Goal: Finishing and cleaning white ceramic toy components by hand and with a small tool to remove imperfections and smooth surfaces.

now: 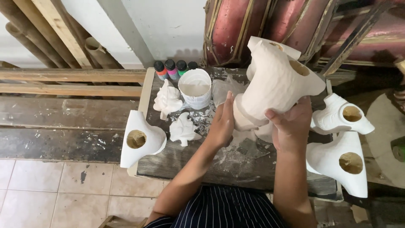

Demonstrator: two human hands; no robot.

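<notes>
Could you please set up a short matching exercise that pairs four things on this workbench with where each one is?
Things:
1. Large white hollow plaster figure
2. White round tub of white liquid
3. Small paint bottles with black caps
4. White plaster piece with a round hole

Places:
A. In a row at the far edge of the bench, behind the tub
B. At the bench's left edge
C. Held up between the left hand and the right hand
D. Standing on the bench just left of the raised figure

Pairs: 1-C, 2-D, 3-A, 4-B
</notes>
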